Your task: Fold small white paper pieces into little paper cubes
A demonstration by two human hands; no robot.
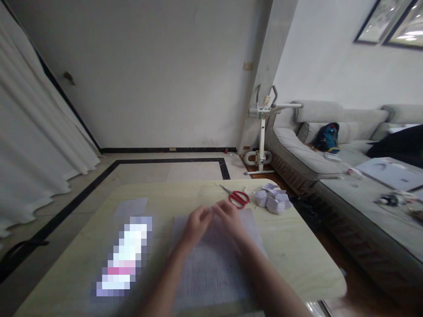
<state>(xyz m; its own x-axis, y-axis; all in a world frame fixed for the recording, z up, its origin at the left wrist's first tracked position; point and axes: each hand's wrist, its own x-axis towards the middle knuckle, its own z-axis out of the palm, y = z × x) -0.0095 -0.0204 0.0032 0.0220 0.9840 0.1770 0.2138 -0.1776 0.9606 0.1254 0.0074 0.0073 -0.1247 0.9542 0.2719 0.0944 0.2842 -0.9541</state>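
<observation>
My left hand (197, 221) and my right hand (228, 216) meet over the upper part of a large sheet of paper (214, 273) lying on the table. The fingers of both are closed in a pinch, tips together. A tiny whitish bit shows between the fingertips, too small and blurred to name. Just beyond my right hand lies a pair of scissors with red handles (239, 199), its blades pointing away to the left. To the right of the scissors sits a cluster of folded pale paper pieces (274, 200).
The light wooden table (297, 264) has rounded corners. On its left are a small white paper (132, 206) and a bright, pixelated oblong (124, 259). Past the table stand a white exercise machine (262, 136) and a grey sofa (297, 152); a white curtain (36, 132) hangs left.
</observation>
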